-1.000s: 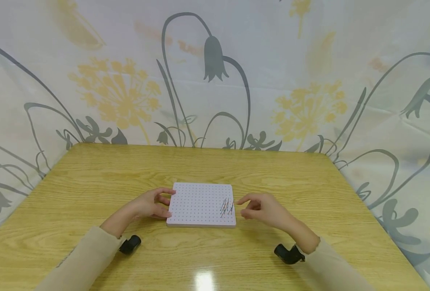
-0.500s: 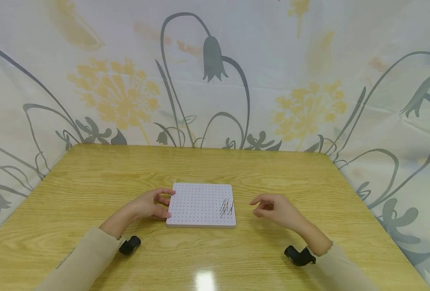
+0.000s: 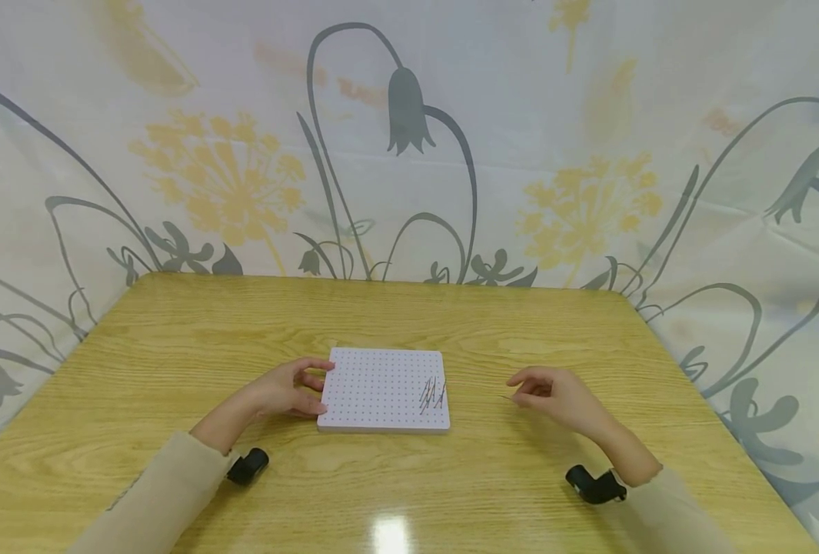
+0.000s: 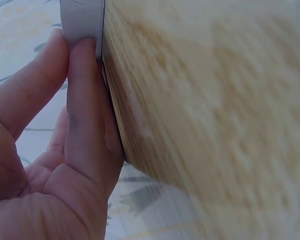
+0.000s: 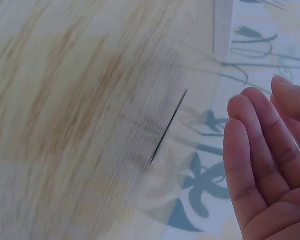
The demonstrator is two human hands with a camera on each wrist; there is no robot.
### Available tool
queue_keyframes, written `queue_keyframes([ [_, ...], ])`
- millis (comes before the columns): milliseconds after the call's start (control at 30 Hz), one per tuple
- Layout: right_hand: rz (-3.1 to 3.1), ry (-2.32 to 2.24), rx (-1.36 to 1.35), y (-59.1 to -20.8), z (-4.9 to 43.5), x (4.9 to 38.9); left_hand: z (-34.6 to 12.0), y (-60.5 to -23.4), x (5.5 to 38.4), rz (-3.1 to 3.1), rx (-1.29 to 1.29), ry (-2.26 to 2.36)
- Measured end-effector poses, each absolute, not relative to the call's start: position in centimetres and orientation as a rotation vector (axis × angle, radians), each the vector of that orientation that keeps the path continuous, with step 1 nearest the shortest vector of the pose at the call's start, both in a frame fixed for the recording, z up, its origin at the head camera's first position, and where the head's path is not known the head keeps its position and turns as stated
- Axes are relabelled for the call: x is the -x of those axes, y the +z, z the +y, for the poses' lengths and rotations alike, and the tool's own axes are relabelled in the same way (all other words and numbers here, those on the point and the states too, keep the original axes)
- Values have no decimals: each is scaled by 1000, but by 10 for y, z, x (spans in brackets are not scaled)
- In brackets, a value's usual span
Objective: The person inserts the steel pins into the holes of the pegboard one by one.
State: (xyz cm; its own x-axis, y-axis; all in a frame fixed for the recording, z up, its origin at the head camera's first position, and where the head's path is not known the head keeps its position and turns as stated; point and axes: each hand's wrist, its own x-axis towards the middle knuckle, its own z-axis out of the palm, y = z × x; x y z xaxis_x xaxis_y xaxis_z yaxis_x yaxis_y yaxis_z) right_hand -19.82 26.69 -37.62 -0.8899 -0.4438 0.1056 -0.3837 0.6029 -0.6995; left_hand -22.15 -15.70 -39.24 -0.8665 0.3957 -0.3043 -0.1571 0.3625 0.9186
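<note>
A flat white board (image 3: 374, 388) with a grid of small dots lies on the table. Several thin dark sticks (image 3: 428, 394) with reddish spots show at its right end. My left hand (image 3: 291, 388) holds the board's left edge, index fingertip and thumb at the two corners of that side. In the left wrist view, fingers press against the board's pale side (image 4: 82, 20). To the right of the board, my right hand (image 3: 554, 396) has loosely bent fingers. A thin dark needle-like stick (image 5: 169, 127) lies apart from those fingers in the right wrist view.
The wooden table (image 3: 381, 315) reaches back to a cloth (image 3: 264, 92) printed with grey and yellow flowers. Black cameras (image 3: 248, 466) are strapped at both wrists, below the sleeves' cuffs. Part of the white board (image 5: 222, 27) shows at the right wrist view's top.
My right hand has moved rightward, away from the board. A thin stick now shows by its fingertips. The left hand and the board have stayed in place.
</note>
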Motion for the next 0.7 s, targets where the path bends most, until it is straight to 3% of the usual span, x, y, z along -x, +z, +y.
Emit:
queue_keyframes([
  [700,2683,-904,774,-391,278,233,-157,-391,222,2145,-203,1528],
])
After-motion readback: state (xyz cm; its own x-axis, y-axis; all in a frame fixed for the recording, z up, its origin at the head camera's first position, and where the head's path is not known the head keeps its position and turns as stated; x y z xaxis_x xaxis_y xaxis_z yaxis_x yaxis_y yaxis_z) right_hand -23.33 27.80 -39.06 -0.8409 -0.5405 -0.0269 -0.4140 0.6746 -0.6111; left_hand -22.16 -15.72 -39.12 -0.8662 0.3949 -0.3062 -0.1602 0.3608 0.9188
